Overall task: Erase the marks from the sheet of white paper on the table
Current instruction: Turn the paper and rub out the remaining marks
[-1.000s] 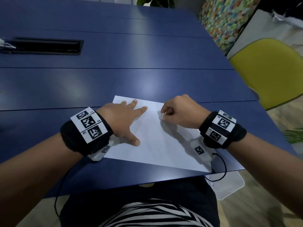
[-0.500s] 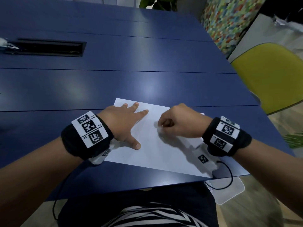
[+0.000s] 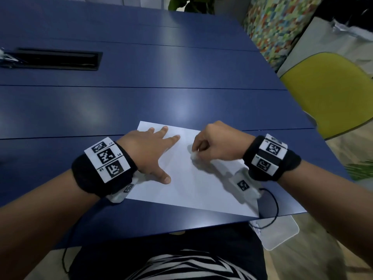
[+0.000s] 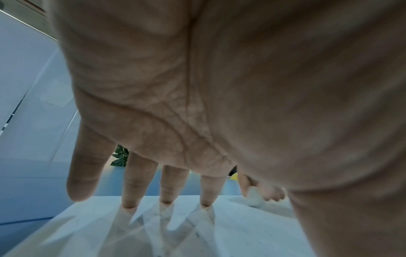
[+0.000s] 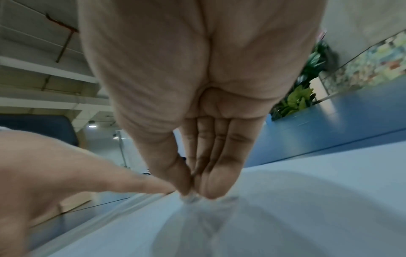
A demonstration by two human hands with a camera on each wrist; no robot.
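The sheet of white paper [image 3: 193, 184] lies flat at the near edge of the blue table [image 3: 141, 102], its near right corner reaching that edge. The left hand [image 3: 149, 154] rests spread on its left part, fingers straight, likely pinning it against rubbing. To the right, the right hand [image 3: 218, 142] pinches a small white eraser [image 3: 194, 155] in curled fingertips, pressing it onto the sheet's far middle. Marks are too faint to make out.
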